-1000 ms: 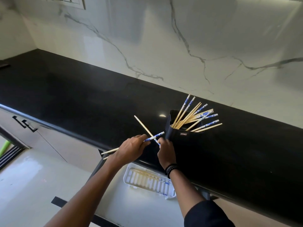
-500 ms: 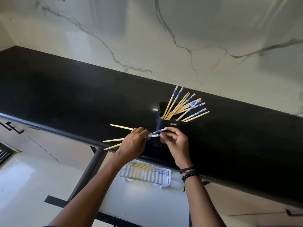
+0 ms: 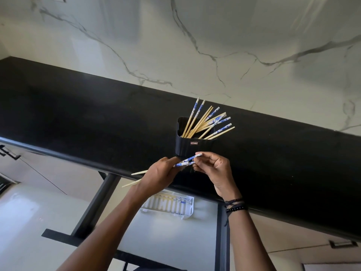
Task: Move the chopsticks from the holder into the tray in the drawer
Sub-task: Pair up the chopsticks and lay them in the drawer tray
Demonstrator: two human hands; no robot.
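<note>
A black holder (image 3: 192, 146) stands near the counter's front edge with several wooden chopsticks (image 3: 207, 123) fanned out of it, some with blue-and-white ends. In front of it my left hand (image 3: 158, 178) grips a pair of chopsticks (image 3: 187, 160); their plain tips stick out past my wrist to the left. My right hand (image 3: 214, 169) pinches the blue-patterned ends of the same pair. Below the counter edge a white slotted tray (image 3: 185, 210) lies in the open drawer, with a few chopsticks lying in it.
The black countertop (image 3: 88, 118) runs across the view, with a marble wall (image 3: 214, 45) behind it. The open drawer's dark frame (image 3: 97, 204) juts out below the counter. Cabinet fronts with handles sit at the far left and the lower right.
The chopsticks in my hands have been drawn together; the tip that stuck out highest at the left no longer shows. My right hand has closed its fingertips on their patterned ends.
</note>
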